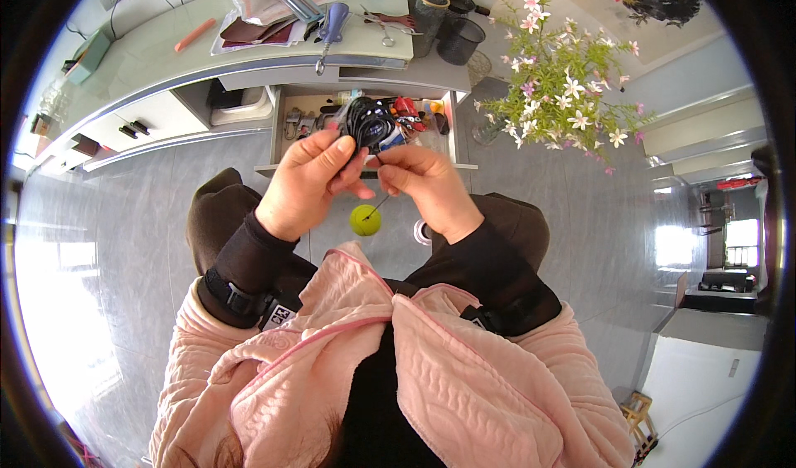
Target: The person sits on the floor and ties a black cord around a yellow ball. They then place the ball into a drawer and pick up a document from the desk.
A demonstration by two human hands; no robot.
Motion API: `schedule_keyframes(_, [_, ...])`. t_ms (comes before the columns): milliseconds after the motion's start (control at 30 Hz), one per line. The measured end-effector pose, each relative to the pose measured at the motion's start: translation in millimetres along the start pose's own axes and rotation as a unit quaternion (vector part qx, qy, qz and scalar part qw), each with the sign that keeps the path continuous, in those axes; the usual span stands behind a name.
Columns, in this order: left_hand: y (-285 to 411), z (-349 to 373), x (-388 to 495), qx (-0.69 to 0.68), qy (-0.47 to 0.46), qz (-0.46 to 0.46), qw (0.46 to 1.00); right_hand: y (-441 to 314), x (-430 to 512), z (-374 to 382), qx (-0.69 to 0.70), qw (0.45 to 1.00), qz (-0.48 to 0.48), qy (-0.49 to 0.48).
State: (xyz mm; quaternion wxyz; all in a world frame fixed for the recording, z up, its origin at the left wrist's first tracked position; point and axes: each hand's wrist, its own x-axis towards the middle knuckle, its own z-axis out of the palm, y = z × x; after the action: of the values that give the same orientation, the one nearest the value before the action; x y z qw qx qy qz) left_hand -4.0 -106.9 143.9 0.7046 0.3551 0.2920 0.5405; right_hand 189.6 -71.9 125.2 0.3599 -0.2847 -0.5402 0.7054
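My left hand (314, 172) grips a coiled black cable (368, 123) from below, thumb pressed on the bundle. My right hand (435, 185) is just beside it, thumb and fingers pinched on a thin dark strand under the coil. Both hands are in front of an open drawer (467, 167) filled with mixed small items, and the coil hides part of its contents. Below my hands is a yellow-green tennis ball (365, 220). A thin dark cord runs up from the ball towards my right hand; where it ends is hidden.
Scissors (388, 39), a blue-handled tool (334, 23) and stacked papers lie on the desktop (149, 57). Mesh pen holders (460, 40) stand at its right end. A vase of flowers (566, 101) is right of the drawer. Partly behind my right wrist is a white round object (422, 232).
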Motion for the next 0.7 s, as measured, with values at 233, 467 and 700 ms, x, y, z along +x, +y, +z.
schedule_keyframes(233, [8.6, -31.2, 10.0, 0.558, 0.081, 0.128, 0.816, -23.6, -16.4, 20.7, -0.498, 0.842, -0.202, -0.05])
schedule_keyframes(467, [16.6, -7.1, -8.2, 0.578, -0.331, 0.119, 0.736, -59.6, 14.9, -6.3, -0.453, 0.856, -0.196, -0.154])
schedule_keyframes(700, [29.7, -1.0, -8.3, 0.588, -0.003, 0.133, 0.798, -5.2, -10.7, 9.2, -0.233, 0.968, 0.062, -0.065])
